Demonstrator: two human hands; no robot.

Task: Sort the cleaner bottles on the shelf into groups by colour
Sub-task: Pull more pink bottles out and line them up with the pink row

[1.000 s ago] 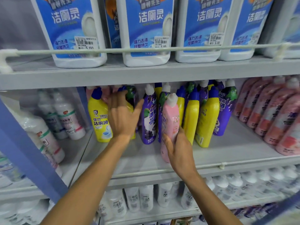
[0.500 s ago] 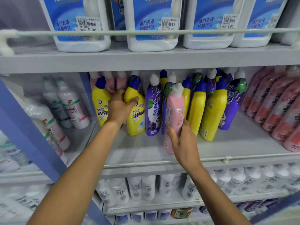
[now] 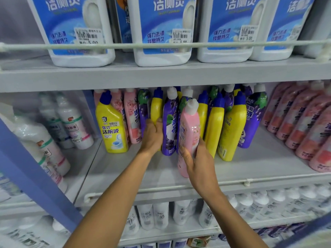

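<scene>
Gripping a yellow bottle [image 3: 156, 108], the left hand [image 3: 152, 136] has slid it toward three o'clock against a purple bottle [image 3: 170, 127], baring the pink row [image 3: 131, 116] at ten o'clock, so the right hand [image 3: 198, 164], clasping the pink bottle [image 3: 189, 126] at the shelf [image 3: 268, 158] front, may add it there.

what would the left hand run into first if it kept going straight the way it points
The blue-capped yellow bottle: the left hand points into the shelf and is curled round it, so it would likely push that bottle back. What stands behind it is hidden.
</scene>
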